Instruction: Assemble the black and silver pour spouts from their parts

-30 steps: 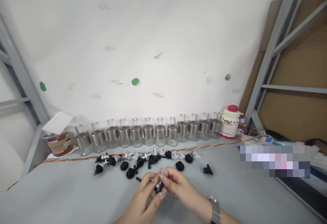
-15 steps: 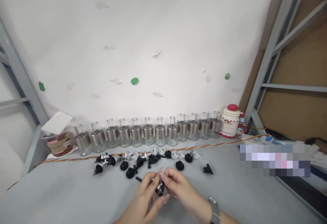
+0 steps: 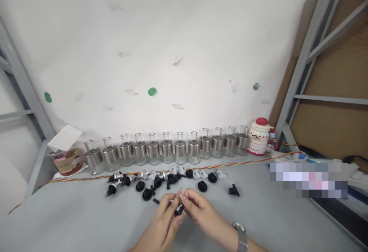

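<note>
Close together over the front of the grey table, my left hand (image 3: 165,219) and my right hand (image 3: 198,210) both grip one small black and silver pourer part (image 3: 179,209). Fingers cover most of it, so its full shape is hidden. Just beyond my left fingertips lies a thin black piece (image 3: 156,201). Further back are loose stopper parts: black round caps (image 3: 202,186), silver-white discs (image 3: 196,174) and silver pourer tops with black ends (image 3: 113,188). A separate black piece (image 3: 234,190) lies to the right of my hands.
Along the wall stands a row of several glass bottles (image 3: 180,146) with metal sleeves. A red-yellow twisted wire (image 3: 230,164) crosses in front of them. A cream jar with a red lid (image 3: 258,139) is at the right, a plastic tub (image 3: 67,163) at the left.
My left thumb has moved up and closed in against the black and silver part, which now shows less between the fingers. The loose parts and bottles have stayed put.
</note>
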A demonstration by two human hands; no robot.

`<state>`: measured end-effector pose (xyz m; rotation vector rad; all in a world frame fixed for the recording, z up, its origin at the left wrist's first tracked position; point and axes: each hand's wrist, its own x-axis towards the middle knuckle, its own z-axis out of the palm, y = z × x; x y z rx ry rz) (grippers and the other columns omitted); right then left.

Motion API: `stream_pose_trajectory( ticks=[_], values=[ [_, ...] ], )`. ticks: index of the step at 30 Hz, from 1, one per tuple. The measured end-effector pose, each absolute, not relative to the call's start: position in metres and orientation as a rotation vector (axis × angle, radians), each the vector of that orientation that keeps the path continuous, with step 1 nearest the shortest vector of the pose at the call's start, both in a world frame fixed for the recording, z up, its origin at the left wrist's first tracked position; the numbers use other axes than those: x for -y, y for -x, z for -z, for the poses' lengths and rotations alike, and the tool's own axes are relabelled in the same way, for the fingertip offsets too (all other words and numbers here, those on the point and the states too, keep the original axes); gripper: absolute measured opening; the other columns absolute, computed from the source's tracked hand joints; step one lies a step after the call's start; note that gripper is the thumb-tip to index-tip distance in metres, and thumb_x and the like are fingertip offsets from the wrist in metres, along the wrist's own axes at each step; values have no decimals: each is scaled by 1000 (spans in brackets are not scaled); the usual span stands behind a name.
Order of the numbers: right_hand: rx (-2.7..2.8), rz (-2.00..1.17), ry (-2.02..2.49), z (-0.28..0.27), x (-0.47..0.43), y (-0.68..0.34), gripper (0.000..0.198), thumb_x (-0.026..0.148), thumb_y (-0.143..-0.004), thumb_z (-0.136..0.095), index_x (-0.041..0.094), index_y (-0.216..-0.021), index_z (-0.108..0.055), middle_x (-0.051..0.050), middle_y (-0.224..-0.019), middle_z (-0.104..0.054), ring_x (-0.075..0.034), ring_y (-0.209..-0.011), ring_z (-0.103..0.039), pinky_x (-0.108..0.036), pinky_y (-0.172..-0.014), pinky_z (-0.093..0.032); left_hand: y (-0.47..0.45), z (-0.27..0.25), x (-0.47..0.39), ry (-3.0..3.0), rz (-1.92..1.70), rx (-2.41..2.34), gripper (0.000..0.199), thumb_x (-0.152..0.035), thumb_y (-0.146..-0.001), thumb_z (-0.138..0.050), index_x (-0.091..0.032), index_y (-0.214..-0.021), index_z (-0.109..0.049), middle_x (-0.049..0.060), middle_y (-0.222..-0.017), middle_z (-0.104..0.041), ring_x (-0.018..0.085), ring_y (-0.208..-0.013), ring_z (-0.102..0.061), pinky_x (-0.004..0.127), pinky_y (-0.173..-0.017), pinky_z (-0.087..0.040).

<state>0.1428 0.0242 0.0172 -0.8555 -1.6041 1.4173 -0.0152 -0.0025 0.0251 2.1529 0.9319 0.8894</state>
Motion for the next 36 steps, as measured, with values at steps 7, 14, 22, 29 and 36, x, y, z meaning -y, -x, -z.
stream_pose_trajectory(
  ticks=[7,14,22,29,36],
  values=[
    [1574,-1455,857,-15,-23,-143,40,58,-76,-42,19,-64,-38,7,-54,-31,-8,-46,-27,-21,-44,-22,16,-23,2,-2129,-875,-945,42,-25,-87,-33,-23,-129,-31,10,-112,-45,20,-102,-45,30,-87,-40],
    [1525,-1503,850,-16,-23,-143,44,62,-71,-44,19,-63,-37,8,-52,-30,-7,-45,-24,-20,-43,-19,16,-18,2,-2123,-917,-969,43,-26,-86,-34,-25,-129,-30,10,-112,-45,21,-100,-47,32,-87,-41],
    [1473,-1541,879,-15,-23,-141,46,64,-66,-47,20,-61,-37,8,-48,-31,-6,-42,-24,-20,-40,-19,18,-19,1,-2142,-885,-949,43,-26,-86,-34,-24,-129,-29,10,-115,-42,21,-104,-44,32,-89,-39],
    [1472,-1541,900,-11,-23,-141,45,63,-68,-47,20,-62,-37,9,-47,-30,-6,-41,-25,-20,-40,-19,18,-19,2,-2162,-843,-952,45,-24,-87,-30,-24,-132,-22,10,-116,-39,19,-103,-45,31,-90,-38],
    [1471,-1551,906,-8,-22,-139,43,61,-72,-45,20,-63,-36,9,-46,-31,-6,-40,-25,-20,-39,-19,17,-18,1,-2204,-863,-950,45,-22,-87,-31,-27,-132,-22,9,-115,-39,18,-101,-46,29,-89,-39]
  ],
)
